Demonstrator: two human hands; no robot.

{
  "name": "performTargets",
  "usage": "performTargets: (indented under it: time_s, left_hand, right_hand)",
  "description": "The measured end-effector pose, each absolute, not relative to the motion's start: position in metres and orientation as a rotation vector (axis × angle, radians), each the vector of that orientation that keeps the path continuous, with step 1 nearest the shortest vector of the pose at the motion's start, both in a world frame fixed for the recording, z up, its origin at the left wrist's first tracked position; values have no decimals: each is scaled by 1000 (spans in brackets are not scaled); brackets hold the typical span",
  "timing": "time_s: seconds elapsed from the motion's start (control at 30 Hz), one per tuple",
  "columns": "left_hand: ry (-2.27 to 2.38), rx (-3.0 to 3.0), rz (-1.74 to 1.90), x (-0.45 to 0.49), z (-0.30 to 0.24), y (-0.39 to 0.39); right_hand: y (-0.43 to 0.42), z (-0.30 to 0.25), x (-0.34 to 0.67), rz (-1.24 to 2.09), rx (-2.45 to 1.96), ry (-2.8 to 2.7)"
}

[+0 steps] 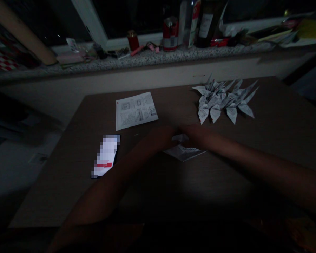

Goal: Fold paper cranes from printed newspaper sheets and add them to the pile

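A partly folded piece of printed paper [183,154] lies on the table in front of me, one pointed corner towards me. My left hand [165,136] is closed on its left side, and my right hand [194,135] is closed on its right side. The two hands nearly meet at the paper's far edge. Dim light and the backs of the hands hide most of the fingertips. Several folded paper cranes [222,100] are grouped at the table's back right. A flat printed sheet [137,110] rests beyond my left hand.
A lit phone [106,154] lies beside my left forearm on the brown table [73,140]. Behind it runs a speckled stone windowsill [147,59] holding a red can [170,33], a small red jar [133,40], a dark bottle [205,26] and other clutter.
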State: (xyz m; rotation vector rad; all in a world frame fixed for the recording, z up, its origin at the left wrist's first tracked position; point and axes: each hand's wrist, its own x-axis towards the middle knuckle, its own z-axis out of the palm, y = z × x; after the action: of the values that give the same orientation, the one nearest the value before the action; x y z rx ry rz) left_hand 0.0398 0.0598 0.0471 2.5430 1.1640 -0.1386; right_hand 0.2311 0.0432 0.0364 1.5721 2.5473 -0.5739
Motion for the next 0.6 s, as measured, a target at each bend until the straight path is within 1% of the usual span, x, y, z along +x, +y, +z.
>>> performTargets:
  time_s: [0.2,0.43,0.6]
  left_hand:
    - [1172,2544,-210,37,36,58]
    - [1144,2499,-55,28,28,53]
    - [1032,2422,126,23,23,51]
  right_hand:
    - [36,33,243,-670,1631,2562]
    - [26,30,258,-1023,1622,2659]
    - [21,21,264,-1214,1598,2798]
